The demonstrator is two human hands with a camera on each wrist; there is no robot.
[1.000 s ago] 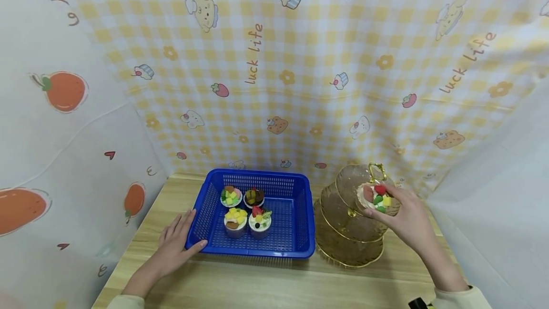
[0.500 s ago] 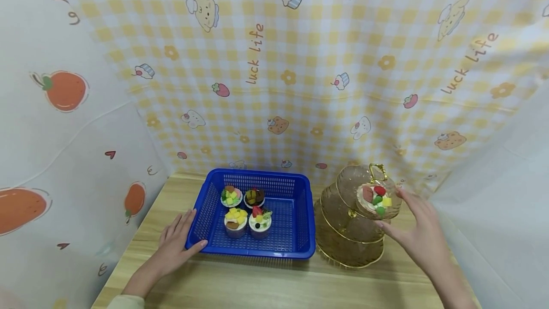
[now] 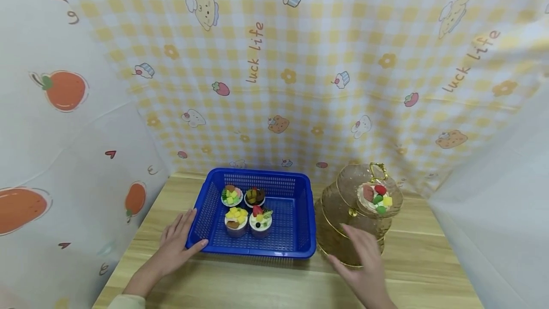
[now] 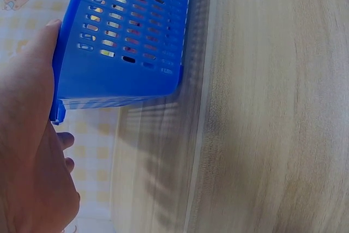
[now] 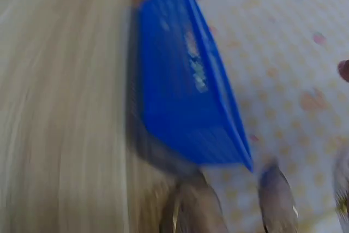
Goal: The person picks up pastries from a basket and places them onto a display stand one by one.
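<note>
My left hand (image 3: 173,240) rests at the front left corner of a blue plastic basket (image 3: 283,252), thumb on the front rim and fingers lying along the left side. In the left wrist view the thumb lies along the basket rim. Several toy cupcakes, such as one with yellow cubes (image 3: 236,218) and one with a strawberry (image 3: 259,223), stand in the basket's left half. On the top tier of a clear, gold-rimmed cake stand (image 3: 349,180) sits a toy fruit tart (image 3: 374,198). My right hand (image 3: 362,266), fingers spread and holding nothing, hovers before the stand's lower tiers.
The basket and the stand are side by side on a wooden table (image 3: 257,283). Behind them hangs a yellow checked cloth (image 3: 279,99), and white sheets close off both sides. The right wrist view is blurred by motion.
My right hand has let go of the toy fruit tart, leaving it on the top tier, and has moved left and toward me. The left hand has stayed at the basket.
</note>
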